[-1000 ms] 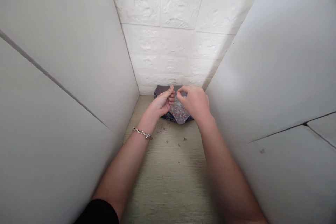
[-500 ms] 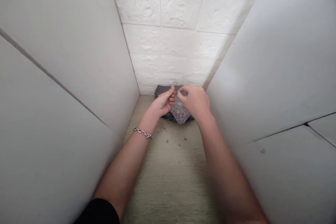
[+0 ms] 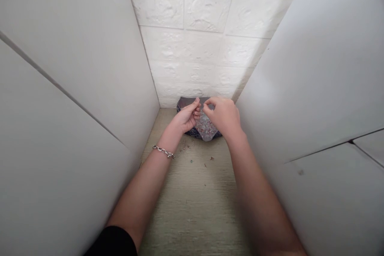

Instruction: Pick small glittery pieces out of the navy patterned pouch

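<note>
My left hand (image 3: 189, 115) is closed, thumb pressed against the curled fingers, over the left side of a dark patterned pouch-like container (image 3: 195, 133). Facing it, a little to the right, my right hand (image 3: 222, 114) is closed in a pinch, thumb and forefinger together. Whatever either hand pinches is too small to make out. Many tiny, pale and coloured bead-like bits (image 3: 207, 126) fill the container, whose grey inner lining shows at the back. Both hands hide part of its rim. A silver chain bracelet (image 3: 163, 152) circles my left wrist.
Pale boards (image 3: 90, 48) rise on the left, and white panels (image 3: 300, 80) slope up on the right. Behind the container stands a white embossed brick-pattern wall (image 3: 186, 48). Several small coloured bits (image 3: 211, 158) lie scattered on the greenish-beige surface (image 3: 192, 208).
</note>
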A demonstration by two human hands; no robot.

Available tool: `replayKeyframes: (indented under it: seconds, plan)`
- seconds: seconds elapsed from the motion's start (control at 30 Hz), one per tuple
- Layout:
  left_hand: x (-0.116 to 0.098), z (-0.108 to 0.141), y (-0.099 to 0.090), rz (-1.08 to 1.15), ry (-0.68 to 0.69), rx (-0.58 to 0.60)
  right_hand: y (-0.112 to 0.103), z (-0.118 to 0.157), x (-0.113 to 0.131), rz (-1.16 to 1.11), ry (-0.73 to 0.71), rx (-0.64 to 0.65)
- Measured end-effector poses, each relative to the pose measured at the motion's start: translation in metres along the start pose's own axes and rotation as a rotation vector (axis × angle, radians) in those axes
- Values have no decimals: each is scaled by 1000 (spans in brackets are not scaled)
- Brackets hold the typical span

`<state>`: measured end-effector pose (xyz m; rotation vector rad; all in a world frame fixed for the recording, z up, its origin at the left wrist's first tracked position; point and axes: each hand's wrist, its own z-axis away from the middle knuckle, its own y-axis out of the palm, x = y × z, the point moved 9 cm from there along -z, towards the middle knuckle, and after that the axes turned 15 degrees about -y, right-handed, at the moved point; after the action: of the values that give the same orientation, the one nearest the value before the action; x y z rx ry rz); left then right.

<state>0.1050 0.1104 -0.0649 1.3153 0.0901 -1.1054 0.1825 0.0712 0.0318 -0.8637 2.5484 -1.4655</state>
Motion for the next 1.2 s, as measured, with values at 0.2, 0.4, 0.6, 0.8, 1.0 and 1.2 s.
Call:
replayKeyframes:
  seconds: [0.2, 0.4, 0.6, 0.8, 1.0, 1.2]
  plan:
    - [0, 0, 0, 8, 4, 5, 0, 0, 1, 16, -6, 15]
    - [-1, -1, 0, -12, 26, 13, 4, 1, 1, 32, 6, 53]
    - [0, 1, 2, -39, 19, -19, 6, 1, 3, 65, 9, 99]
    - [2, 1, 4, -31, 0, -18, 11, 0, 2, 109, -1, 154]
    - [3, 0, 2, -27, -7, -28, 11, 0, 4, 85, -21, 150]
    - [-1, 2, 5, -69, 30, -31, 14, -3, 4, -29, -59, 110]
